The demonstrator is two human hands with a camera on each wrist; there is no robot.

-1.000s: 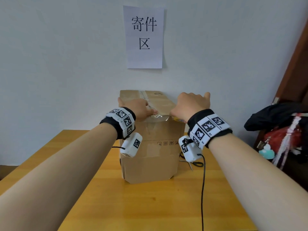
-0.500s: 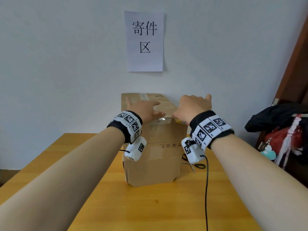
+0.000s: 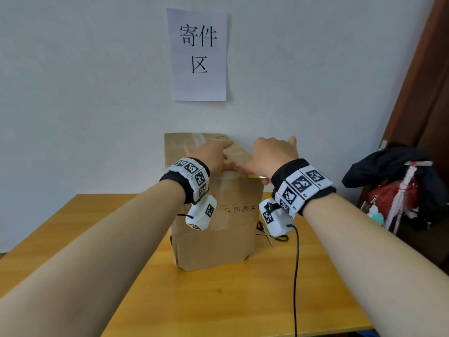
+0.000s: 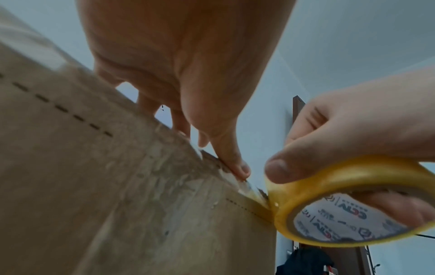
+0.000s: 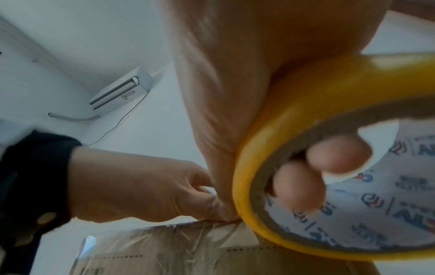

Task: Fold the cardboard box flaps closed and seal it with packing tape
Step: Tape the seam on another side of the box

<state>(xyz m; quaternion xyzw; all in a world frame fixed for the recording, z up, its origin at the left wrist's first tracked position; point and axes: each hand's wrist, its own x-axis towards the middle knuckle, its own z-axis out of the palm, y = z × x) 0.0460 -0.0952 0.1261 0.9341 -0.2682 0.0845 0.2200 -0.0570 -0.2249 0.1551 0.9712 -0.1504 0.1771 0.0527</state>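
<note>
1. Up close, the right hand (image 4: 348,130) grips a yellow packing tape roll (image 4: 348,202): the thumb presses on the outer band while two fingertips (image 5: 339,154) curl through the printed cardboard core.
2. The roll sits at the near top edge of the cardboard box (image 3: 213,229), toward its right corner, with its open core facing down and toward the person and its band running along that edge.
3. A short stretch of tape (image 4: 252,193) leads from the roll to the left, lying on the box's top edge.
4. The left hand (image 3: 211,154) rests palm down on the box top with its fingers straight, holding nothing; its thumb (image 4: 235,163) presses the tape down on the edge just beside the roll.
5. Both forearms reach forward from the lower corners of the head view, wrists level, with marker-covered wristbands (image 3: 303,186) and white camera units hanging below them.
6. The box stands upright on a wooden table (image 3: 218,300), taller than wide, against a white wall, its flaps closed; glossy clear tape wrinkles over the upper front face.
7. Scissors (image 3: 266,233) lie on the table just right of the box, mostly hidden by the right wrist unit.
8. A paper sign (image 3: 199,54) hangs on the wall above the box.
9. Dark clothing and a red bag (image 3: 393,188) lie heaped at the right.
</note>
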